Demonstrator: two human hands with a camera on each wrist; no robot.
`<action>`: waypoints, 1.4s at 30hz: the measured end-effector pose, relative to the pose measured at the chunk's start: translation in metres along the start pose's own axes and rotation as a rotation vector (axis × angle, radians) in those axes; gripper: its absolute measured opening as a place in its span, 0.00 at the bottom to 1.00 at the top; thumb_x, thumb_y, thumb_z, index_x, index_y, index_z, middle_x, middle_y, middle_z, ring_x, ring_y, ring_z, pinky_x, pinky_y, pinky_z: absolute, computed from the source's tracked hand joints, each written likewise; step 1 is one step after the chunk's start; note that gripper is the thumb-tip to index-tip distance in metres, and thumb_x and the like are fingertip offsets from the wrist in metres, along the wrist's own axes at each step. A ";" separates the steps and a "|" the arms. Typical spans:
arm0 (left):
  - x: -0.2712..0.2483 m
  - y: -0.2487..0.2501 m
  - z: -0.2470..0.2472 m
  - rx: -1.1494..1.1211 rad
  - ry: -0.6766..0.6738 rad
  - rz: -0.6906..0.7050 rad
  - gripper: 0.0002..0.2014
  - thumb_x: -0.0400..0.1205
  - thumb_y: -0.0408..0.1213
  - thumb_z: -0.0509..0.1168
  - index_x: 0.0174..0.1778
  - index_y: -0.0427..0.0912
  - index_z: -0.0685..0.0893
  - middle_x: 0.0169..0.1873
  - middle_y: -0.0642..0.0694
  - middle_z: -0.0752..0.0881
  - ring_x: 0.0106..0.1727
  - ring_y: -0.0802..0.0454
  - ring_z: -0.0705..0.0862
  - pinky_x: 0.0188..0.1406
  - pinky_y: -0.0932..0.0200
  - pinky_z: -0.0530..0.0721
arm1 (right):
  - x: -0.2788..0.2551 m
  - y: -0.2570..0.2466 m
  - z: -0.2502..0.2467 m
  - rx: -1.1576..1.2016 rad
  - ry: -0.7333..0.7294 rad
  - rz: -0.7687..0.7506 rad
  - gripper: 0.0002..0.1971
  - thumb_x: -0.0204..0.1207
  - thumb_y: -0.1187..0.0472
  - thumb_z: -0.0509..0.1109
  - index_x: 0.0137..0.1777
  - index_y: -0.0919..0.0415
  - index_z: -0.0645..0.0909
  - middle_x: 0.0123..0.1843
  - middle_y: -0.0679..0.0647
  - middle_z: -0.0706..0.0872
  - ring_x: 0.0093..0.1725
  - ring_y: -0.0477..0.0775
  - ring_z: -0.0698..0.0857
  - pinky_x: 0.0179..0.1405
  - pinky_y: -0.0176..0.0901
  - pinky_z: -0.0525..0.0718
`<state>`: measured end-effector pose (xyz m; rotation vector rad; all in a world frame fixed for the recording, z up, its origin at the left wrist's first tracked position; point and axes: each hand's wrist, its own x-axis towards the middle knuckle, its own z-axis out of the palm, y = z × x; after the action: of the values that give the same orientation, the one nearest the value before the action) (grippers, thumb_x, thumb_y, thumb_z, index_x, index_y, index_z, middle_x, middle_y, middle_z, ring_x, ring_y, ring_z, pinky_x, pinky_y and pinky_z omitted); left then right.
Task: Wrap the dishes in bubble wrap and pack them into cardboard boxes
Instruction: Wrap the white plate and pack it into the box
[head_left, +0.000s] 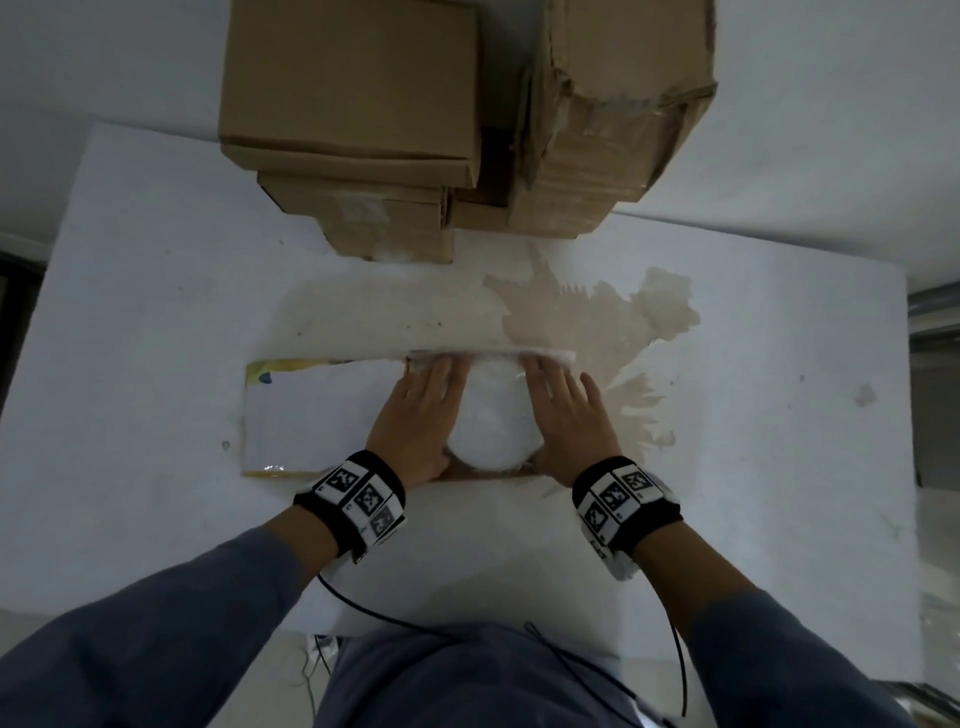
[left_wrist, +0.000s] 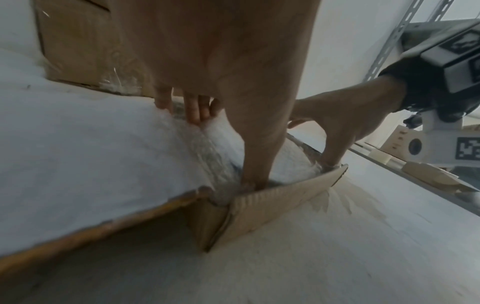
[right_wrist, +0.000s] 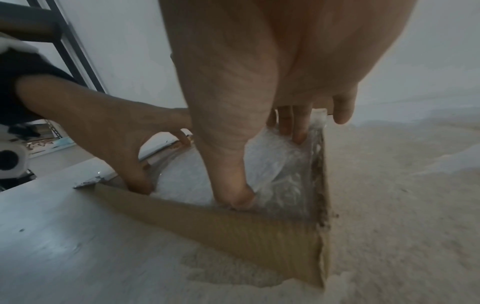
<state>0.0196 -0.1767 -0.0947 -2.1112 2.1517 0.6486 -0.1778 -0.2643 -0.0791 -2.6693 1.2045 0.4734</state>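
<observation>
A round dish wrapped in bubble wrap (head_left: 493, 415) lies in a shallow cardboard box (head_left: 488, 474) at the middle of the white table (head_left: 156, 312). My left hand (head_left: 415, 415) lies along its left side and my right hand (head_left: 566, 415) along its right, fingers straight and reaching the far edge. In the left wrist view the left thumb (left_wrist: 259, 144) points down between the wrapped dish (left_wrist: 223, 133) and the box's near wall (left_wrist: 280, 197). The right wrist view shows the right thumb (right_wrist: 228, 164) doing the same beside the bubble wrap (right_wrist: 280, 164). The box's lid flap (head_left: 311, 410) lies open to the left.
Closed cardboard boxes (head_left: 353, 104) are stacked at the table's back, with a taller torn one (head_left: 613, 119) to their right. A brownish stain (head_left: 597, 322) spreads beyond the open box. Cables (head_left: 395, 618) hang off the near edge. Metal shelving (left_wrist: 389, 41) stands at the right.
</observation>
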 end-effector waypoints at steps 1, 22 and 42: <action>0.001 0.002 -0.001 0.005 0.005 -0.011 0.63 0.58 0.43 0.83 0.85 0.34 0.54 0.79 0.36 0.64 0.76 0.36 0.69 0.74 0.44 0.73 | 0.000 -0.001 0.000 -0.007 -0.002 0.001 0.64 0.51 0.48 0.87 0.85 0.64 0.56 0.79 0.62 0.68 0.76 0.65 0.72 0.74 0.65 0.71; 0.020 0.018 -0.014 0.136 -0.136 -0.102 0.60 0.52 0.50 0.82 0.78 0.37 0.58 0.67 0.40 0.66 0.66 0.40 0.69 0.70 0.45 0.70 | 0.024 -0.014 -0.030 -0.280 -0.270 -0.005 0.55 0.54 0.50 0.83 0.79 0.65 0.57 0.68 0.59 0.67 0.67 0.63 0.70 0.70 0.63 0.66; 0.024 0.021 -0.013 0.083 -0.200 -0.011 0.69 0.60 0.52 0.83 0.86 0.40 0.39 0.84 0.40 0.46 0.82 0.40 0.56 0.79 0.38 0.61 | 0.025 -0.007 -0.023 -0.038 -0.166 -0.084 0.63 0.53 0.35 0.80 0.84 0.59 0.54 0.77 0.55 0.66 0.76 0.59 0.67 0.78 0.55 0.63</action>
<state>0.0011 -0.2041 -0.0854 -1.9262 2.0229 0.7226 -0.1516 -0.2835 -0.0661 -2.6381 1.0427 0.6952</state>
